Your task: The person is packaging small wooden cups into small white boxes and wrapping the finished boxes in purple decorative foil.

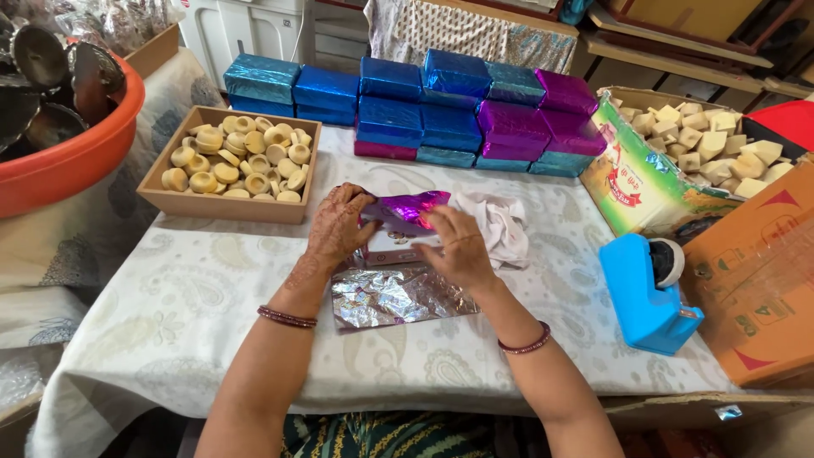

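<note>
1. Head view. Left hand (337,227) lies on the left end of a small box (392,246), fingers curled together and pressing purple foil (409,209) against it.
2. Right hand (460,248) is on the right side of the box; fingers are bent, tips pinching the foil edge near its top.
3. The box sits mid-table, half wrapped, on a flat silver foil sheet (397,297) that spreads toward the person.
4. A white cloth (500,222) lies crumpled just right of the right hand, touching the box area.
5. A wooden tray (227,203) of pale round pieces (239,161) stands left of the hands, near but apart.
6. Wrapped boxes (441,119), blue, teal and purple, are stacked in a row behind the hands.
7. A blue tape dispenser (649,293) stands at the right, well apart from the hands.
8. A printed carton (636,182) beyond it holds pale square blocks (704,140).
9. An orange tub (72,153) with dark metal pieces sits at far left.
10. The table (170,314) has a pale patterned cover.
</note>
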